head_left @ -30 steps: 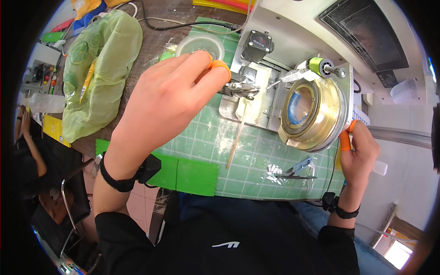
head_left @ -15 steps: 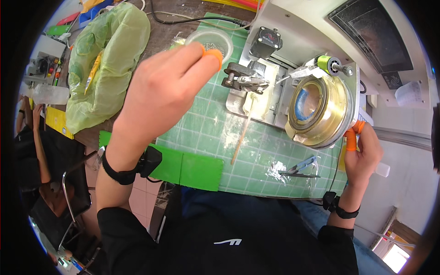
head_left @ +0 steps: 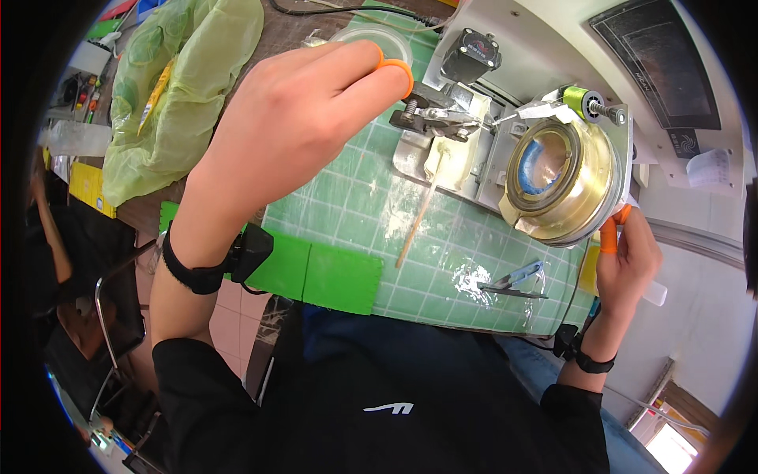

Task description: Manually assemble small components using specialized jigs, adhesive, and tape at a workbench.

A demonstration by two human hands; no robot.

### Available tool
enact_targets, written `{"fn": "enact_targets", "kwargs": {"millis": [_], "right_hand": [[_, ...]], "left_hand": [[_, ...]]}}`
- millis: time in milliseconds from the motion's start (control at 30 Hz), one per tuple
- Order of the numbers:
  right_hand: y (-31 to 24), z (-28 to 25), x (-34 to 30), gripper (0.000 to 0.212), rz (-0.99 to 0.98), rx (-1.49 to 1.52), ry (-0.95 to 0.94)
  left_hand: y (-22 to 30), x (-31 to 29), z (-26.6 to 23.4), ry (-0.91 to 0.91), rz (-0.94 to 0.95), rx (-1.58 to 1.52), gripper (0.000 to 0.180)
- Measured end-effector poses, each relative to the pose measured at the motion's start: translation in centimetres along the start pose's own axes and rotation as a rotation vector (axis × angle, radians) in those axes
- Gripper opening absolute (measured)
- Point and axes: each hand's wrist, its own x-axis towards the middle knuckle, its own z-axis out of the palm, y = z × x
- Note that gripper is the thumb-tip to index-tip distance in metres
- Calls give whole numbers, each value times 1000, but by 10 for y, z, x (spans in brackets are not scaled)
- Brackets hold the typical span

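Observation:
My left hand [head_left: 304, 110], orange finger cots on its tips, is closed in a pinch. Whatever lies between the fingertips is too small or hidden to make out. The pinch hovers just left of the small metal clamp [head_left: 442, 118] on the machine, partly covering a round clear tub [head_left: 387, 34]. At the right, my right hand [head_left: 628, 257], also in orange cots, has its fingers curled at the machine's edge beside the round brass-coloured bowl [head_left: 588, 186]. What those fingers grip is hidden. A thin wooden stick [head_left: 417, 225] leans from the whitish block [head_left: 456, 150] below the clamp.
Tweezers [head_left: 513, 291] and a blue-handled tool [head_left: 525, 272] lie on the green gridded mat [head_left: 426, 292]. Bright green pads [head_left: 339, 276] sit at its front left. A yellow-green plastic bag [head_left: 197, 87] stands farther left. The machine's dark screen [head_left: 655, 59] is back right. Another person's arm [head_left: 49, 221] shows far left.
My left hand has moved right, from over the clear tub toward the clamp, still pinched. My right hand stays at the machine's edge. The whole view has shifted slightly.

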Motion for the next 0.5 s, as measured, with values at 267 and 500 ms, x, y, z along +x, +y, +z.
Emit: {"fn": "enact_targets", "kwargs": {"millis": [267, 500], "right_hand": [[7, 3, -6, 14, 28, 41, 50], [3, 3, -3, 11, 8, 28, 7]], "left_hand": [[4, 1, -5, 79, 14, -40, 22], [1, -4, 2, 3, 14, -41, 25]]}}
